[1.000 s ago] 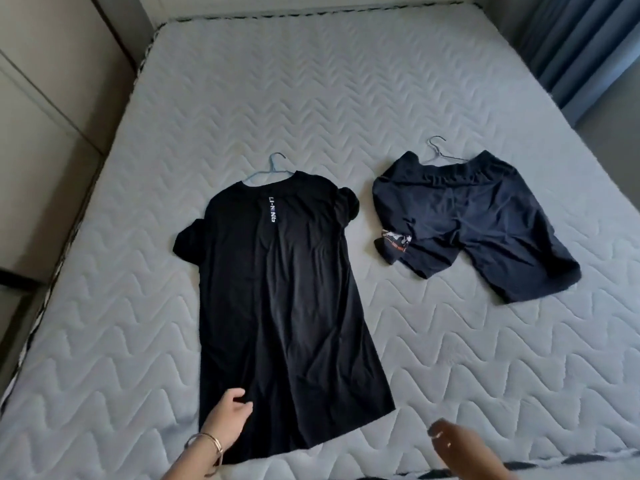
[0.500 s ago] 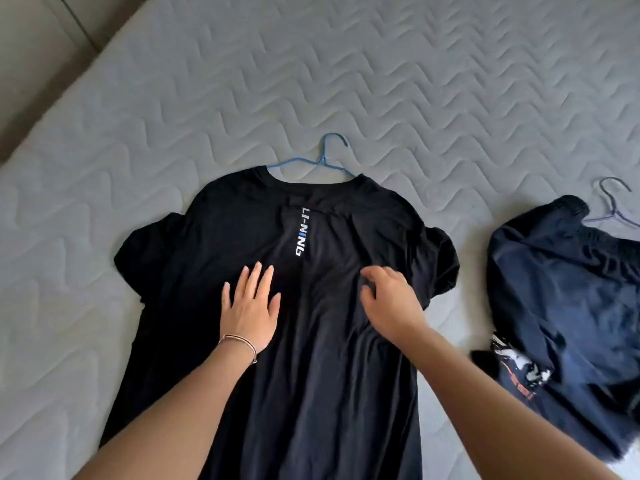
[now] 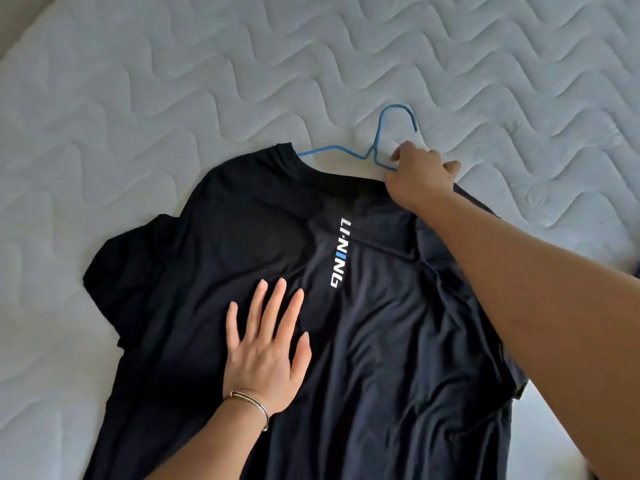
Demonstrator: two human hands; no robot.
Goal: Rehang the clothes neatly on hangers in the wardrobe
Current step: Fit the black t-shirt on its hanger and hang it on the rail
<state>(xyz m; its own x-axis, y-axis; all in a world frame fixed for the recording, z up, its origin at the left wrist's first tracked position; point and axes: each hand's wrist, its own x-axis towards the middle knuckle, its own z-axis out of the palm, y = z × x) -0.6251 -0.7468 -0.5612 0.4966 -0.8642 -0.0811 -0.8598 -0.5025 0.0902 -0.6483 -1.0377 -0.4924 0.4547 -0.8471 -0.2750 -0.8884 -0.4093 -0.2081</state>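
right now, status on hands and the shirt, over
Left hand flat on black t-shirt, pressing it to the mattress. Right hand grips blue hanger beside the collar. Hanger partly inside shirt, hook out. Nothing seen blocking.

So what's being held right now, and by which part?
The right hand grips the blue hanger on its wire arm just below the hook. The left hand holds nothing; it lies flat on the black T-shirt.

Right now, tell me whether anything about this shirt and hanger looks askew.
The blue hanger sits off-centre: its hook lies right of the printed logo on the black T-shirt, beside the right hand gripping it. The fabric is creased on that side, and the opposite sleeve is bunched.
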